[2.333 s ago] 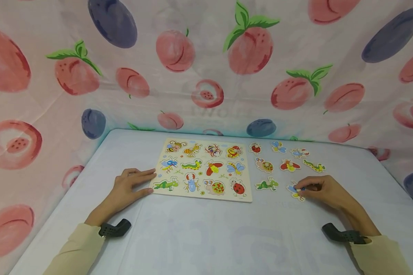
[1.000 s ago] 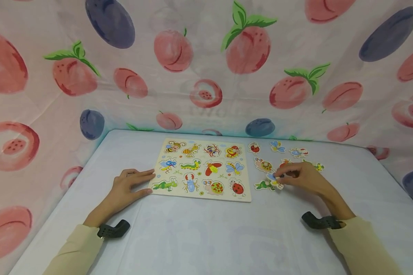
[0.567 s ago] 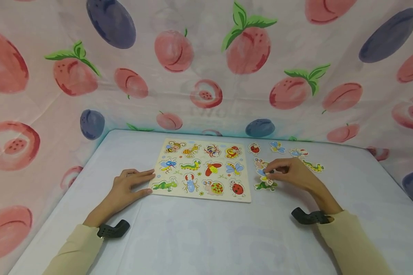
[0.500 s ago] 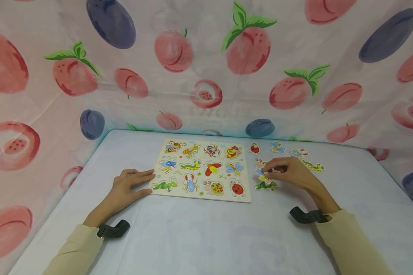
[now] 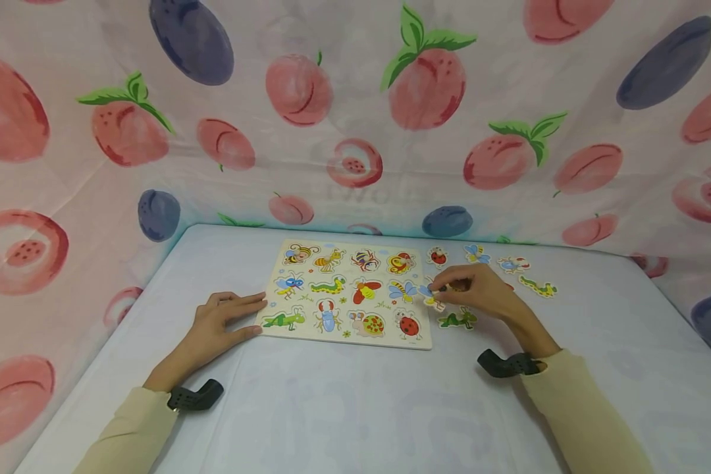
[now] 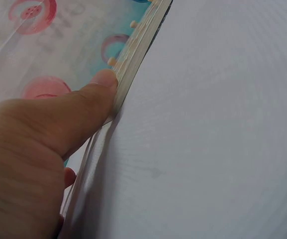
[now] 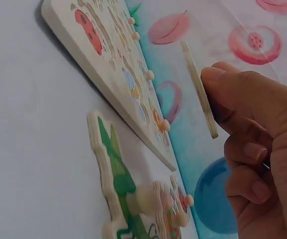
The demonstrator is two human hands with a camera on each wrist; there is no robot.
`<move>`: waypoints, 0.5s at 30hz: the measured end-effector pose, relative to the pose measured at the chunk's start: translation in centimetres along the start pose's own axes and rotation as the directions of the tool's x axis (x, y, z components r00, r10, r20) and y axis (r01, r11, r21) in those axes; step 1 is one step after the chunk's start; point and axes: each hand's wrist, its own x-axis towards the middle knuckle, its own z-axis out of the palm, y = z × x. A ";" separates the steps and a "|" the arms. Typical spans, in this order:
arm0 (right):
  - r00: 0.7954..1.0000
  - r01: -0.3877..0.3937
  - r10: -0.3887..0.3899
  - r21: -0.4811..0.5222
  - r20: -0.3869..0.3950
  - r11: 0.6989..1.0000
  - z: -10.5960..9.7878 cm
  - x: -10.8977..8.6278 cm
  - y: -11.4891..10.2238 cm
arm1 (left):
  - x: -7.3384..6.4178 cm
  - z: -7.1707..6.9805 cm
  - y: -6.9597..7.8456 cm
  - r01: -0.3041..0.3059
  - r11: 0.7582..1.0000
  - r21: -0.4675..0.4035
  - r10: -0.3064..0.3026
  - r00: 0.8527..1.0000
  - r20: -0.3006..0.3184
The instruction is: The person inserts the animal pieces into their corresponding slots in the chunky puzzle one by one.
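Note:
My right hand (image 5: 480, 289) pinches a mosquito-shaped puzzle piece (image 5: 429, 296) with blue wings between thumb and fingertips. The piece is over the right edge of the wooden insect puzzle board (image 5: 311, 322); in the right wrist view it appears edge-on, held up off the table. Printed insects cover the board, and knobs stand out along its top row. At the board's left edge rests my left hand (image 5: 216, 322), fingers extended, its thumb (image 6: 91, 102) against the front corner. Below the right hand lies a green grasshopper piece (image 5: 457, 318) with a knob.
Behind the right hand lie a ladybug piece (image 5: 437, 257), a blue-winged piece (image 5: 476, 254), a beetle piece (image 5: 513, 264) and a caterpillar piece (image 5: 538, 286). The hand mostly covers others. A fruit-printed cloth (image 5: 355, 99) rises at the back of the white table (image 5: 343, 408).
My right hand has picked up the mosquito piece from the right of the table and carried it left, past the grasshopper piece, to the board's right edge. My left hand stays put.

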 end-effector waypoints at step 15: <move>0.998 -0.057 0.057 -0.051 0.012 0.997 1.7 2.2 -1.8 | 0.1 0.1 -0.2 -0.007 1.000 0.001 0.007 1.000 0.001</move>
